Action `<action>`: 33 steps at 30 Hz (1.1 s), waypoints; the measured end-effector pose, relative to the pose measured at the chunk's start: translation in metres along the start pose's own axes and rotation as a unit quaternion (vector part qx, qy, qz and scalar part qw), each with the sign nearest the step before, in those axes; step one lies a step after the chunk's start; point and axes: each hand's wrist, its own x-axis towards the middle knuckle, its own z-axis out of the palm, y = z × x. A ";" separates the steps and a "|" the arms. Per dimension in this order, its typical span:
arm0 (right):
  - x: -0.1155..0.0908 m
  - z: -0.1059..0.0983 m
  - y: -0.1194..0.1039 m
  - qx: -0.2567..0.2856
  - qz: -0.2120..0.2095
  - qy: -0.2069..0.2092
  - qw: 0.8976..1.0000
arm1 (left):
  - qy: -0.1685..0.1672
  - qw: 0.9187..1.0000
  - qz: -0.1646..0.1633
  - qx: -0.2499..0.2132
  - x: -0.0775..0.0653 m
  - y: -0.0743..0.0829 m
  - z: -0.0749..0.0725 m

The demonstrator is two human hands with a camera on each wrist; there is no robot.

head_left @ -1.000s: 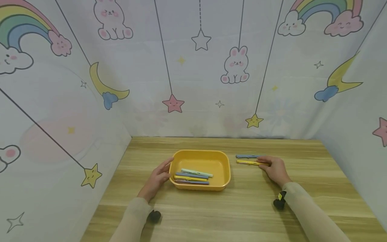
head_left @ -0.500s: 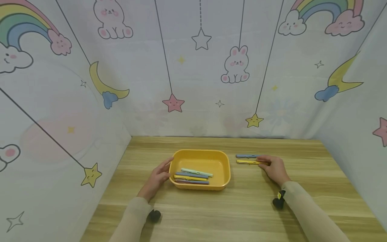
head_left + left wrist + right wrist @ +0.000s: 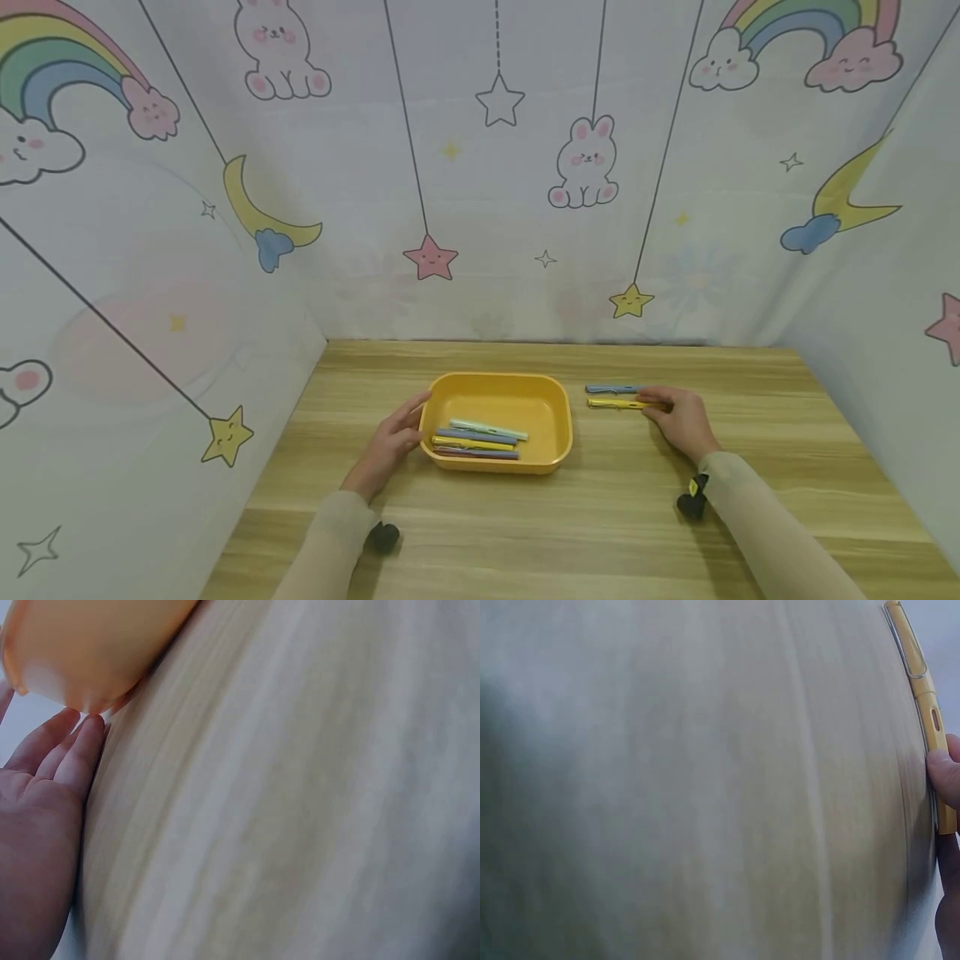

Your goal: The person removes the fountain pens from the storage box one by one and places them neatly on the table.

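Observation:
My left hand (image 3: 386, 442) rests against the left side of a yellow plastic tray (image 3: 555, 458), its fingers fairly straight; the left wrist view shows its fingertips at the tray's outer wall. Inside the tray lie several pens, among them a mint-green pen (image 3: 489, 430) and a yellow one. To the tray's right, my right hand (image 3: 684, 421) pinches another yellow pen (image 3: 613, 404) near its right end. In the right wrist view the thumb presses on that clipped yellow pen (image 3: 928, 712). A blue pen (image 3: 611, 389) lies just behind it, its right end hidden by the fingers.
Everything stands on a wood-grain table (image 3: 525, 533). White curtains (image 3: 495, 192) printed with rabbits, stars and rainbows enclose its back and both sides. A black wrist device (image 3: 692, 500) hangs under the right sleeve, another black one (image 3: 384, 537) under the left.

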 end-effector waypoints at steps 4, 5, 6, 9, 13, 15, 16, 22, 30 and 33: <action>0.000 0.000 0.000 -0.003 0.003 0.001 1.000 | -0.002 1.000 0.002 0.003 0.000 0.000 0.000; 0.000 0.000 0.000 -0.004 0.004 0.001 1.000 | -0.004 1.000 0.004 0.005 0.000 0.000 0.000; 0.000 0.000 0.000 -0.004 0.004 0.002 1.000 | -0.004 1.000 0.004 0.003 0.000 0.000 0.000; 0.001 0.000 -0.001 -0.004 0.003 0.003 1.000 | -0.006 1.000 0.008 0.000 0.001 0.001 0.000; 0.002 0.000 -0.002 -0.007 -0.001 0.005 1.000 | -0.005 1.000 0.009 -0.001 0.002 0.002 -0.001; 0.003 0.000 -0.002 -0.008 -0.004 0.007 1.000 | -0.004 1.000 0.008 0.000 0.002 0.004 0.000; 0.003 0.000 -0.002 -0.009 -0.005 0.007 1.000 | -0.003 1.000 0.007 -0.002 0.001 0.004 0.000; 0.000 0.001 0.001 -0.011 -0.005 0.008 1.000 | -0.005 1.000 0.003 -0.001 0.000 -0.001 -0.001; 0.000 0.002 0.001 -0.015 -0.006 0.016 1.000 | -0.004 1.000 -0.002 -0.001 0.001 -0.003 -0.002; 0.000 0.002 0.001 -0.017 -0.009 0.019 1.000 | -0.003 1.000 0.001 0.001 0.001 -0.003 -0.002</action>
